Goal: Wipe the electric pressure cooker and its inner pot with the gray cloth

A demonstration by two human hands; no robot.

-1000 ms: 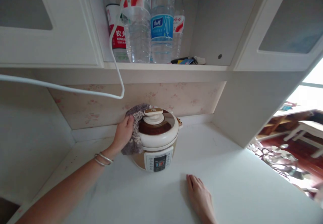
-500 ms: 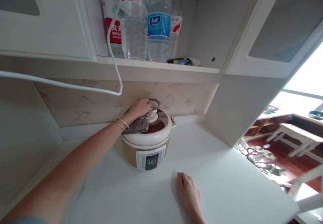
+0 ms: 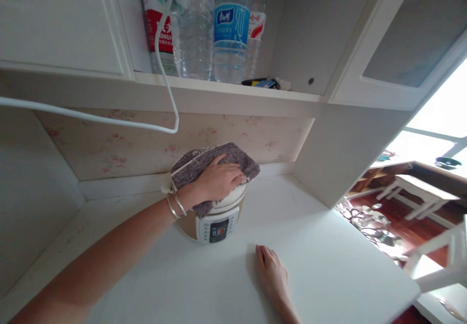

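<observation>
My left hand (image 3: 221, 180) presses a purple-grey cloth (image 3: 237, 156) onto the top of a white and tan electric cooker (image 3: 239, 198), its fingers bent over the cloth near the front rim. The cloth spreads across most of the lid and hangs down over the cooker's front left, hiding the knob. Below it, the control panel (image 3: 219, 229) faces me. My right hand (image 3: 272, 273) rests on the white counter (image 3: 321, 265), to the right of and nearer than the cooker. Its fingers are curled together, with nothing seen in them.
Overhead, an open shelf (image 3: 219, 88) holds several plastic bottles (image 3: 230, 37) and small items (image 3: 264, 83). A white cable (image 3: 120, 123) hangs in front of the shelf and the flowered back wall (image 3: 215, 132). A side panel (image 3: 346, 153) stands right; beyond it is a white bench (image 3: 419, 190).
My left hand has moved right and forward over the lid, carrying the cloth, which now covers the knob and far side. The right hand stays put. The view has shifted slightly.
</observation>
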